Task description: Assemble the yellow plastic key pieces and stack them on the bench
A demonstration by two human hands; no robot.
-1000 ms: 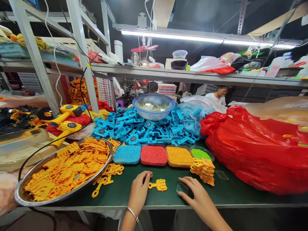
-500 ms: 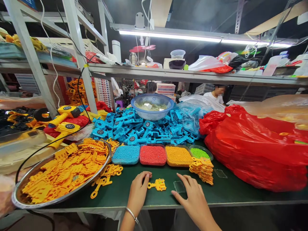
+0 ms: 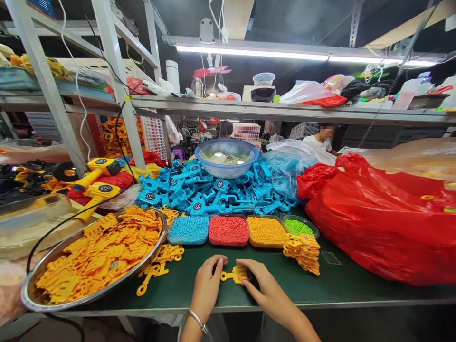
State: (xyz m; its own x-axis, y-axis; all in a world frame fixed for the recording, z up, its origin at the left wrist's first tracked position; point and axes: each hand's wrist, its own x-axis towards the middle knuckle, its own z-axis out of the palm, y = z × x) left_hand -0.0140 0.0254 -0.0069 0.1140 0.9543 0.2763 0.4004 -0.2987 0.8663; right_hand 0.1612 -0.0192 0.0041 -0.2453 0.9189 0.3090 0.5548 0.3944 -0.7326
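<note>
On the green tabletop lies a flat yellow plastic piece [image 3: 236, 274], with a ring at its left end and a wider toothed end to the right. My left hand [image 3: 208, 281] rests beside the ring, thumb and fingers apart, holding nothing. My right hand [image 3: 262, 283] is at the toothed end, its thumb and fingertips curled over it. A small clear plastic cover seems to be in that grip, mostly hidden by the fingers. Right of this hand, a stack of similar yellow pieces [image 3: 302, 252] leans near a loose clear cover [image 3: 331, 258].
Trays of blue beads [image 3: 188, 230], red beads [image 3: 228, 230], orange beads [image 3: 266, 231] and green beads [image 3: 298, 227] line the back. A metal basin [image 3: 93, 298] of yellow pieces stands left. Blue toy parts [image 3: 210, 197] pile behind; a red bag [image 3: 377, 223] fills the right.
My right hand has moved left onto the yellow piece's toothed end. The clear cover it was touching is gone from that spot on the table. My left hand has barely moved.
</note>
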